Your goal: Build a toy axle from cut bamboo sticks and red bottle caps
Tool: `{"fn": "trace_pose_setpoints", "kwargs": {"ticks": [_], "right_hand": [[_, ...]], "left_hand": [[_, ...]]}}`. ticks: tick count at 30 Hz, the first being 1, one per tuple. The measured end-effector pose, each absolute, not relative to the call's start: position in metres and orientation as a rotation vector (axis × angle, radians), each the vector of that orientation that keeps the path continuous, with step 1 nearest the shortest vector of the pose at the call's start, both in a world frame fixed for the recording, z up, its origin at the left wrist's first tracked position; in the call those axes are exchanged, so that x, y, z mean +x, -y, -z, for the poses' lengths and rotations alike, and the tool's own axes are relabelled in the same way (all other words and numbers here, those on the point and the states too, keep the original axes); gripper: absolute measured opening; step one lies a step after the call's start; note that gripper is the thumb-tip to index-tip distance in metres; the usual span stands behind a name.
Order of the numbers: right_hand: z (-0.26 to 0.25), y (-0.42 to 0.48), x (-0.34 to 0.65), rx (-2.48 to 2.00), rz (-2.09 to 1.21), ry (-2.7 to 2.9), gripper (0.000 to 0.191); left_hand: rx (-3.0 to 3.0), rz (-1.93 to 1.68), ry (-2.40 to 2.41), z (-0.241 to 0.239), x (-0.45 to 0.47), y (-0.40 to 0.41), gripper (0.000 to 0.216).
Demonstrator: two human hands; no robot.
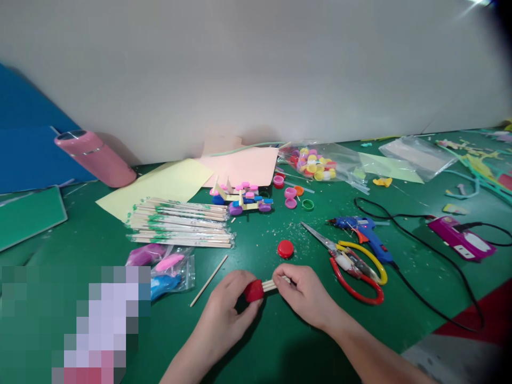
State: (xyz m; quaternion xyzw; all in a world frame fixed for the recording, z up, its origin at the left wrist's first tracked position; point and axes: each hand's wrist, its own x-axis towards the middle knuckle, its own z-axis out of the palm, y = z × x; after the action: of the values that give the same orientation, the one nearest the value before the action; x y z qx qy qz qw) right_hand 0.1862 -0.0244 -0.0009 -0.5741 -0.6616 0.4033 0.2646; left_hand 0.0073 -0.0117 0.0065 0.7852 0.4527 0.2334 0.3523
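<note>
My left hand [230, 306] is closed around a red bottle cap [253, 291] near the table's front edge. My right hand [306, 293] pinches the other end of a short bundle of wooden sticks [271, 285] whose tip meets that cap. A second red cap [285, 248] lies loose on the green table [256, 330] just behind my hands. One single wooden stick [208, 280] lies to the left of my left hand.
Red and yellow scissors [352, 261] and a blue glue gun [366, 234] with a black cord lie right of my hands. Wrapped chopsticks [180, 229], a cap-wheeled stick model [242, 198], a bag of coloured caps [316, 162], paper sheets and a pink bottle [96, 157] sit behind.
</note>
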Motion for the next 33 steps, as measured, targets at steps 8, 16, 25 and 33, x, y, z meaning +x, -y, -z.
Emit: {"fn": "trace_pose_setpoints", "kwargs": {"ticks": [8, 16, 25, 33], "right_hand": [[-0.0006, 0.0236, 0.1858, -1.554, -1.088, 1.793, 0.022], [-0.0002, 0.0235, 0.1862, -1.558, -1.091, 1.791, 0.022], [0.0, 0.0236, 0.1862, -1.56, -1.084, 1.791, 0.022], [0.0006, 0.0235, 0.1861, -1.554, -1.077, 1.797, 0.022]], "left_hand": [[2.036, -0.621, -1.17, -0.008, 0.0067, 0.0121, 0.013], [2.031, -0.626, -1.167, -0.0083, 0.0072, 0.0122, 0.013], [2.045, -0.639, -1.175, -0.0097, 0.0079, 0.0118, 0.013], [2.036, -0.631, -1.162, -0.0084, 0.0076, 0.0117, 0.013]]}}
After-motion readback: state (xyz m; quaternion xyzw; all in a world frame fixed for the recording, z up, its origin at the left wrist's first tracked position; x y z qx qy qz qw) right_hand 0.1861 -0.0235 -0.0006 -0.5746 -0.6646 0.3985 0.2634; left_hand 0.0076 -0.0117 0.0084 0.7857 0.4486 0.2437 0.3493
